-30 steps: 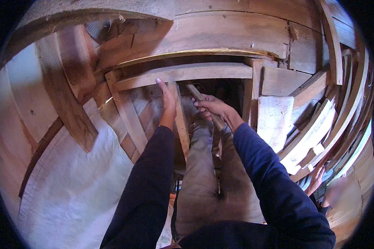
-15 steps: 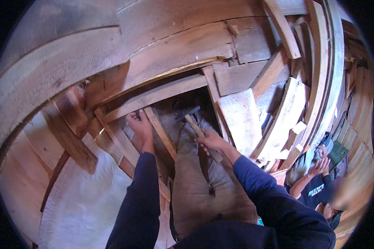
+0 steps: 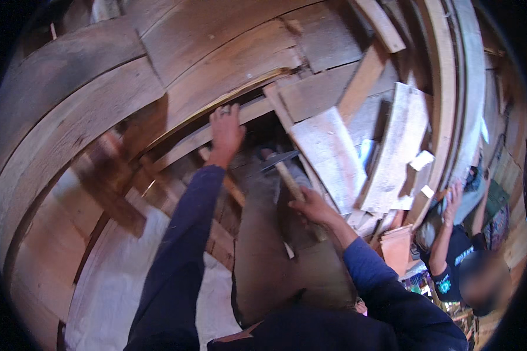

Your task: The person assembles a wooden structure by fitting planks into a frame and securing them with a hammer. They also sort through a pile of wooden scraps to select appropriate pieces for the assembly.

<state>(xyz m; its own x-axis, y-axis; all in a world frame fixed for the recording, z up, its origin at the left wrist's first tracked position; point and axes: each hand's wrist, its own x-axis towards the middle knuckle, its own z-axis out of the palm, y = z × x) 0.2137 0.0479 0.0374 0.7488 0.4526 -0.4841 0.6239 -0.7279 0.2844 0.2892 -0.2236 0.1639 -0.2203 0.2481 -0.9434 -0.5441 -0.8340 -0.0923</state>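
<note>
My right hand (image 3: 315,206) is closed around the wooden handle of a hammer (image 3: 287,176). Its dark metal head points up and away, over the opening in front of my legs. My left hand (image 3: 226,127), a ring on one finger, lies across a horizontal wooden rail (image 3: 184,144), fingers stretched toward the lower edge of the plank wall (image 3: 234,67). Nothing shows in its fingers. Below that wrist, a slanted wooden strip (image 3: 234,192) is partly hidden by my forearm.
Loose boards (image 3: 329,158) lean at the right beside long upright posts (image 3: 445,88). A short beam end (image 3: 120,205) juts out at the left above a white sheet (image 3: 120,281). At the lower right sits another person (image 3: 459,251), one hand raised.
My left hand has moved up and right from the slanted strip to the rail, its fingers straightening. The hammer stays in my right hand, shifted slightly right and down. The view has tilted.
</note>
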